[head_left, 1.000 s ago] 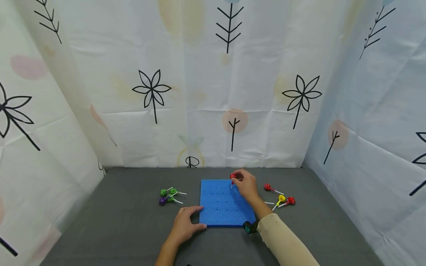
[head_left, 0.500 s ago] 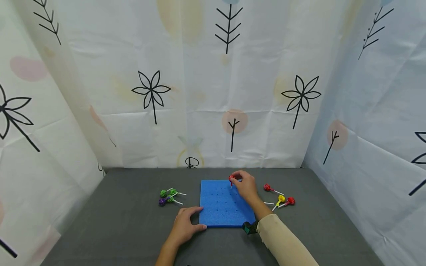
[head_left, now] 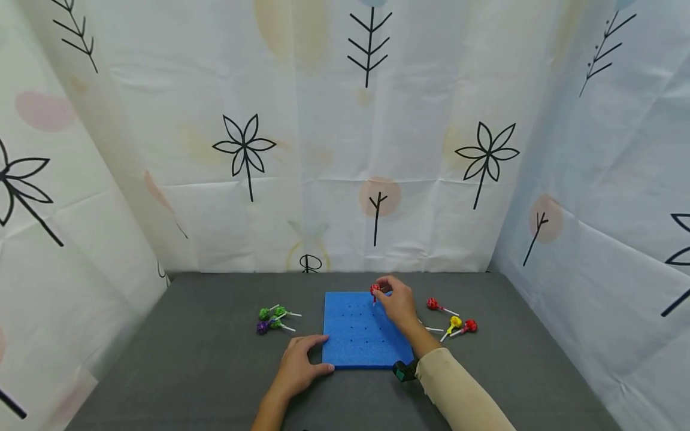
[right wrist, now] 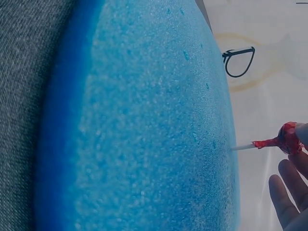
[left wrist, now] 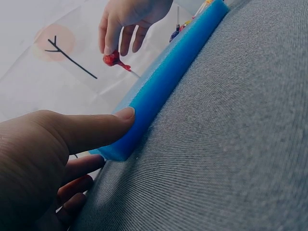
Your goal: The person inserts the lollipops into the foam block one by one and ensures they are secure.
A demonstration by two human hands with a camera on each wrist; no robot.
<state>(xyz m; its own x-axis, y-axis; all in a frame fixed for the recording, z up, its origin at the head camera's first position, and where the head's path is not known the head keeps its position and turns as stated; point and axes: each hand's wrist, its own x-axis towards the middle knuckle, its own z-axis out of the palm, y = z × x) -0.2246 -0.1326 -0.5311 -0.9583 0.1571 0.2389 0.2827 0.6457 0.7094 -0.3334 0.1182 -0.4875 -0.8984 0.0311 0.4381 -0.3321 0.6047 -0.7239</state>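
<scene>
Grey fabric is covering the desk, and white curtains printed with black leaves and flowers are closing it in on 3 sides.

Nearest, the left hand is lying flat, its fingers straight and pressing against the near left edge of the blue foam board, gripping nothing. The board is resting flat at the middle of the desk, with rows of small holes showing in its top.

Farther on, the right hand is reaching over the board's far right part. Its fingers are curling in and pinching the wrapped head of 1 red lollipop, whose white stick is pointing down and touching the foam at one of the holes; how deep it is sitting cannot be told.

The lollipop is probably light, with a hard head under a crinkly, somewhat slippery wrapper and a thin stick that could bend, so the head, or the stick just under it, looks like the best place to hold it. The foam is likely soft and light, and apt to slide unless pressed down.

Left of the board, 3 green lollipops and 1 purple one seem to be lying in a cluster. Right of it, 2 red ones and 1 yellow one are lying loose, with another white stick partly hidden behind the wrist.
</scene>
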